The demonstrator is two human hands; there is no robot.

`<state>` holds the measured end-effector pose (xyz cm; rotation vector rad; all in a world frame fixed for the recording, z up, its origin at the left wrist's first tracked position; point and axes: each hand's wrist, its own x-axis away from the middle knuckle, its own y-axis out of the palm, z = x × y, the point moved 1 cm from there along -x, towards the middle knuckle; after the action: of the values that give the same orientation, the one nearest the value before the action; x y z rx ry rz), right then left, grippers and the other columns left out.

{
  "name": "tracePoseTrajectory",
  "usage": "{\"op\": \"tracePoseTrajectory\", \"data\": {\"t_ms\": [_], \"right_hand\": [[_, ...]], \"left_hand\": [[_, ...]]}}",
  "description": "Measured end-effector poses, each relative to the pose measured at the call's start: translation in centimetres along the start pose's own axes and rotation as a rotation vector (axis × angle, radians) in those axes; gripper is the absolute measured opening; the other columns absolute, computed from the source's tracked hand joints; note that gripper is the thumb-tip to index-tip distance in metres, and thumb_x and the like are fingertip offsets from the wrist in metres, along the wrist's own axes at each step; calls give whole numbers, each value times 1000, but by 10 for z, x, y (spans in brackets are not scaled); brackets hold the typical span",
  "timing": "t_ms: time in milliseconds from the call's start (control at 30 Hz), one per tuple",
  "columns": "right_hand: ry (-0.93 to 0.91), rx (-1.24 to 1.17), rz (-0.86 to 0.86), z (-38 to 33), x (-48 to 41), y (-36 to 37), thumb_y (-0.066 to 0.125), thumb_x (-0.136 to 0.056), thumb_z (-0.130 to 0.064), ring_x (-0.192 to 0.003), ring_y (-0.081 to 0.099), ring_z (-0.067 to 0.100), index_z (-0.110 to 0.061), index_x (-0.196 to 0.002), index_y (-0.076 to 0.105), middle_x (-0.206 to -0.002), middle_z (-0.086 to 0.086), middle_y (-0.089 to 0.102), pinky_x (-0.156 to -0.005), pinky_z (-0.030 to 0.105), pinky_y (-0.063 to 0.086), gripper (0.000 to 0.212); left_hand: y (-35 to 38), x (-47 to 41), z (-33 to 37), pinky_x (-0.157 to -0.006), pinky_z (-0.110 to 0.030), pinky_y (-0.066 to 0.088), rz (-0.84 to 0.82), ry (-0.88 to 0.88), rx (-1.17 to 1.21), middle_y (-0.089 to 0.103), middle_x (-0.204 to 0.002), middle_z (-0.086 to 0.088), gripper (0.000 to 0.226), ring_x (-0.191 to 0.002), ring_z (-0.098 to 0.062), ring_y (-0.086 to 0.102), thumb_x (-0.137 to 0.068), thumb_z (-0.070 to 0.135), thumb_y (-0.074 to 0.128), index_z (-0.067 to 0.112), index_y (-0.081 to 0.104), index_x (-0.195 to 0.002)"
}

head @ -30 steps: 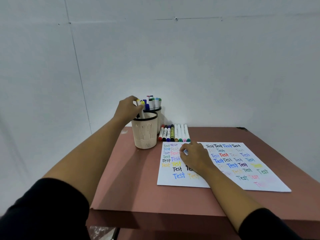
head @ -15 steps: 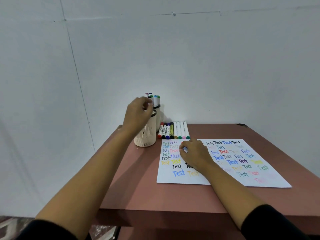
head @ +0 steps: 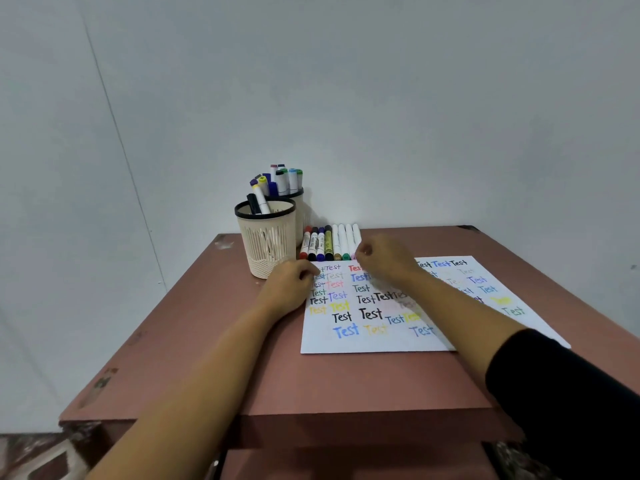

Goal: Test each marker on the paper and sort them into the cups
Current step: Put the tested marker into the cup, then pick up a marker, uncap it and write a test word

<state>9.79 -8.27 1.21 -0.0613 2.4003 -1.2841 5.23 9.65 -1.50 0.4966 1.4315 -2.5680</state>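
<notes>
Head view: my left hand rests curled on the far-left corner of the paper. My right hand, fist-like, meets the marker row beside the front cup. I cannot tell whether either hand grips anything.

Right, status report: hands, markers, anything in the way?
Left hand rests on paper corner. Right hand curled at marker row, grip unclear. Front cup and rear cup hold markers. Nothing blocking.

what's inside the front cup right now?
Front cup holds a black marker and a white-barrelled marker, both sticking out above the rim. Their lower ends and the cup floor are mostly hidden behind its wall.
</notes>
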Motion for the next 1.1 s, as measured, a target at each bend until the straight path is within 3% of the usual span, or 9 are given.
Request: {"op": "tracePoseTrajectory", "data": {"t_ms": [133,300,467,600,733,933,1000,1100], "right_hand": [[89,73,11,14,-19,5,52,-91,-12,-92,61,26,-2,-98,67,-101,12,68,-73,31,46,20],[83,123,52,19,-23,21,56,-92,-24,-94,59,28,-6,-102,62,-101,10,65,-74,30,42,22],[37,89,53,21,-28,24,59,-91,-23,-105,58,29,-10,-123,58,-115,11,64,-85,34,46,35],[14,59,117,25,-30,22,52,-93,-19,-95,59,28,-11,-110,66,-106,12,68,-74,30,43,23],[120,-79,223,26,-31,16,44,-93,-14,-85,60,30,-1,-98,68,-95,16,68,-70,33,45,28],[164,-310,406,27,-27,-6,51,-92,-6,-99,58,22,-4,-116,62,-110,12,64,-75,20,38,27],[169,-420,493,24,-19,-16,52,-92,-8,-88,57,15,-5,-114,63,-101,6,64,-71,16,37,25],[171,-602,574,20,-5,-27,55,-92,-16,-67,56,12,-10,-100,65,-76,0,61,-67,25,46,14]], "left_hand": [[3,0,-2,-70,-15,27,-9,40,-9,59,-111,-11,27,-105,-21,52,-92,8,46,10,67,-109],[4,-3,-5,-72,-16,28,-10,28,4,59,-114,-8,27,-106,-19,51,-92,11,46,12,66,-109],[4,-4,-5,-74,-17,29,-8,24,5,58,-115,-7,27,-107,-19,51,-93,11,46,12,66,-110],[4,-4,-4,-75,-18,30,-4,24,12,58,-116,-8,27,-107,-19,51,-92,11,46,12,66,-110],[4,-3,-4,-73,-17,28,-1,25,12,59,-116,-8,27,-108,-19,51,-92,11,46,12,66,-110],[3,0,-2,-72,-17,29,17,62,17,58,-109,-8,26,-102,-19,52,-93,11,46,11,65,-111],[3,1,-2,-74,-17,31,43,93,17,58,-105,-8,27,-100,-20,53,-93,10,46,10,65,-111],[2,3,0,-78,-16,34,104,134,39,57,-106,-8,27,-97,-19,54,-93,9,47,8,62,-114]]}}
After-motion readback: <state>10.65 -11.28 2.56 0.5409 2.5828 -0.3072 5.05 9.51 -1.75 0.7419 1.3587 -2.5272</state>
